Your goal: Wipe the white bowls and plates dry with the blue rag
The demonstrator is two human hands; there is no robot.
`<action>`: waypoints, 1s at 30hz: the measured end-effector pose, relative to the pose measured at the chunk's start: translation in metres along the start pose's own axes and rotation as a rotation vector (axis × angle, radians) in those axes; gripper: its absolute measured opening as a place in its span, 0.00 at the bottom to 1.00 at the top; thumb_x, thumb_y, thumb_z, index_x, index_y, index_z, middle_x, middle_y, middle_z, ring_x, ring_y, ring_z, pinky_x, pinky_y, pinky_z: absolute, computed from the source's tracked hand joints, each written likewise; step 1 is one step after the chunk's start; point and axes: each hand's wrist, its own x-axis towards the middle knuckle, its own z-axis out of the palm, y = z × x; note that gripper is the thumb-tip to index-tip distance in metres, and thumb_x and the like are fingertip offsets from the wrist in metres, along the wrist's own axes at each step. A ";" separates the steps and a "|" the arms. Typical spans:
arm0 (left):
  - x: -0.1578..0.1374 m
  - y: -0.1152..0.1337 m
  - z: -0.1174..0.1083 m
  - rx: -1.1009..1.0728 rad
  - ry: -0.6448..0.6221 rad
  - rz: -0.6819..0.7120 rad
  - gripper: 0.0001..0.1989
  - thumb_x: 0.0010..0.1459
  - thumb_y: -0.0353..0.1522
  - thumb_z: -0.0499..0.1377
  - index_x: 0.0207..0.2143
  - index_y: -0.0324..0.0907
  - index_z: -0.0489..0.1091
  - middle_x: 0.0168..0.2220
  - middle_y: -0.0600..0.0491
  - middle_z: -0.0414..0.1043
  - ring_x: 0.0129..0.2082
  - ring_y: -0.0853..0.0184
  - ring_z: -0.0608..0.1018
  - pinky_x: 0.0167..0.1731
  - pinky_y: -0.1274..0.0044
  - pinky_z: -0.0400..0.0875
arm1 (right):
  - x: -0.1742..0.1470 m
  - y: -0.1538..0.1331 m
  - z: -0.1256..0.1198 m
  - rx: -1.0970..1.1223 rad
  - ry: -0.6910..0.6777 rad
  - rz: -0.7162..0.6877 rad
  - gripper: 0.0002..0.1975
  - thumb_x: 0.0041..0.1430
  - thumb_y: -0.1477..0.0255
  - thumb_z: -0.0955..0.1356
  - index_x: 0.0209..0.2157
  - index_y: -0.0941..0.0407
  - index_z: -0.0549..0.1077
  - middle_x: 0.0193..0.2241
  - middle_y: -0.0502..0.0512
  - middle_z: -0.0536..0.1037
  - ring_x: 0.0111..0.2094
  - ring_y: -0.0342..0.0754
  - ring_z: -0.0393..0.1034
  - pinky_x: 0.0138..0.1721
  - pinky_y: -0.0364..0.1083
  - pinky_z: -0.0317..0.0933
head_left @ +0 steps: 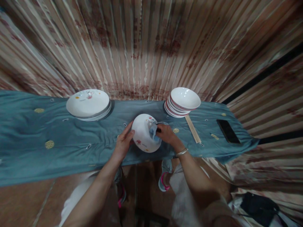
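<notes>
A white plate (142,130) with red and yellow flower prints is held up over the near edge of the table, its decorated face toward me. My left hand (124,140) grips its left rim, thumb on the face and fingers behind. Against the right part of the same face, my right hand (167,134), with a bangle at the wrist, presses a light blue cloth (154,132). Its fingers are closed on the cloth, and something dark shows at the fingertips that I cannot make out. The plate's underside is hidden.
A stack of flowered plates (87,105) stands at the back left. Stacked white bowls (182,101) with red bands are at the back right, near wooden chopsticks (193,129). A black phone (228,131) lies on the right of the blue tablecloth (78,151). Curtains (132,47) hang behind.
</notes>
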 end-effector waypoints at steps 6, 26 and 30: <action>-0.001 0.001 0.001 -0.001 -0.008 0.004 0.43 0.39 0.46 0.70 0.58 0.41 0.68 0.46 0.45 0.78 0.39 0.59 0.78 0.30 0.74 0.75 | 0.017 -0.005 0.006 -0.024 0.136 0.042 0.06 0.58 0.74 0.65 0.32 0.59 0.75 0.30 0.57 0.77 0.31 0.46 0.69 0.34 0.42 0.58; -0.005 0.001 0.001 -0.016 -0.035 0.006 0.40 0.42 0.46 0.69 0.58 0.43 0.68 0.46 0.47 0.77 0.37 0.61 0.78 0.32 0.72 0.77 | 0.045 -0.061 0.032 1.116 0.107 0.040 0.16 0.45 0.62 0.72 0.35 0.56 0.76 0.34 0.51 0.80 0.39 0.49 0.72 0.48 0.48 0.66; -0.004 -0.001 0.000 -0.025 0.002 -0.005 0.37 0.44 0.46 0.68 0.56 0.44 0.70 0.52 0.46 0.74 0.42 0.58 0.78 0.32 0.72 0.77 | 0.037 -0.072 0.032 1.079 0.060 0.033 0.13 0.45 0.68 0.71 0.35 0.56 0.77 0.35 0.51 0.80 0.41 0.50 0.72 0.49 0.48 0.66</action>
